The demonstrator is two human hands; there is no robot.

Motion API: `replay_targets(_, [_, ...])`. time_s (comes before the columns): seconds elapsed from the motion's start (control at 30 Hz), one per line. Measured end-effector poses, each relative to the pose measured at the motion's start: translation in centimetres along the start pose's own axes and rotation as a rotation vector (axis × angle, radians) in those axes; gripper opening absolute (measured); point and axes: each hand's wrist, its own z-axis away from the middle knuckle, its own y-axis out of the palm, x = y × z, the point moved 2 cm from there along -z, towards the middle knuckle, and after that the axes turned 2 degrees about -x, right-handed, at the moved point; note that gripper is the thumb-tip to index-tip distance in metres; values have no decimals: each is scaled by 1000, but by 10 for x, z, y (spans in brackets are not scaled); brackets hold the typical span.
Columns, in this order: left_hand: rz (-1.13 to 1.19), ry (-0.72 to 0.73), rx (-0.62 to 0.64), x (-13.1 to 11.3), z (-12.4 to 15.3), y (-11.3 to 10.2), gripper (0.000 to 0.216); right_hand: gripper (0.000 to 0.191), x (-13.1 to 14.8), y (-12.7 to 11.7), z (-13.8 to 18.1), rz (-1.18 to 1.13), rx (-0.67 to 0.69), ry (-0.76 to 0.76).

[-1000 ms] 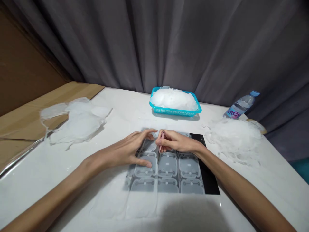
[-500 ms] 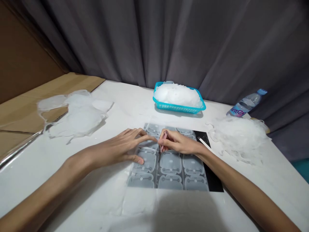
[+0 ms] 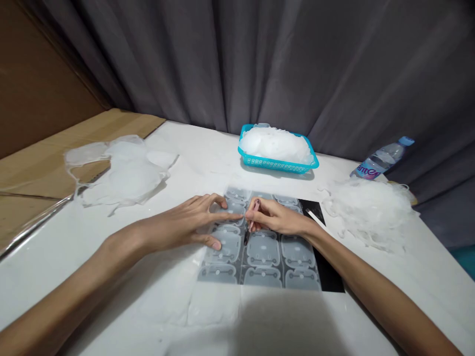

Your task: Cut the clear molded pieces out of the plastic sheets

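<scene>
One clear plastic sheet (image 3: 262, 254), moulded with rows of rounded panels, lying flat mid-table, partly over a black mat (image 3: 332, 269) that shows along its right side. One slim pink tool (image 3: 257, 203), dark-tipped, point down at the seam between two columns; pinched between thumb and fingers of the right hand (image 3: 274, 217). Left hand (image 3: 193, 220): fingers spread over the sheet, index fingertip just beside the tool. One pale stick (image 3: 315, 217), by the right wrist. One turquoise basket (image 3: 278, 164), beyond the sheet, heaped with whitish plastic pieces (image 3: 276, 145). One scrap heap (image 3: 374, 210), right, a water bottle (image 3: 382, 160) behind it. One further plastic pile (image 3: 128, 170), left, beside cardboard (image 3: 89, 126). White table (image 3: 393, 282); grey curtain (image 3: 185, 59) behind.
</scene>
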Motion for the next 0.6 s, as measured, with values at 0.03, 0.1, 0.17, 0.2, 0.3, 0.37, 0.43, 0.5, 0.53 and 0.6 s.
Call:
replay_targets(0.03, [-5, 0, -7, 1, 0, 0, 65, 41, 0, 1, 0, 4, -2, -6])
replay_targets(0.1, [-15, 6, -15, 1, 0, 1, 65, 43, 0, 1, -1, 12, -29, -17])
replay_targets(0.17, [-30, 12, -11, 2, 0, 2, 65, 47, 0, 1, -3, 1, -88, -15])
replay_targets(0.2, [-36, 15, -9, 2, 0, 2, 66, 49, 0, 0, -4, -9, -118, -9])
replay_targets(0.3, [-42, 19, -11, 1, 2, 3, 67, 53, 3, 0, -4, -12, -155, 13])
replay_targets(0.37, [-37, 26, -27, 0, 2, 2, 67, 50, 6, 2, -2, 30, -119, 28])
replay_targets(0.43, [-35, 36, -45, 0, 2, 2, 66, 45, 10, 6, 0, 80, -69, 38])
replay_targets(0.5, [-33, 42, -54, 1, 1, 3, 64, 41, 13, 11, 3, 96, -33, 37])
replay_targets(0.53, [-32, 41, -52, 1, 1, 3, 63, 40, 15, 12, 4, 93, -22, 36])
replay_targets(0.6, [-28, 31, -44, 2, 1, 3, 62, 38, 19, 16, 7, 94, -1, 36])
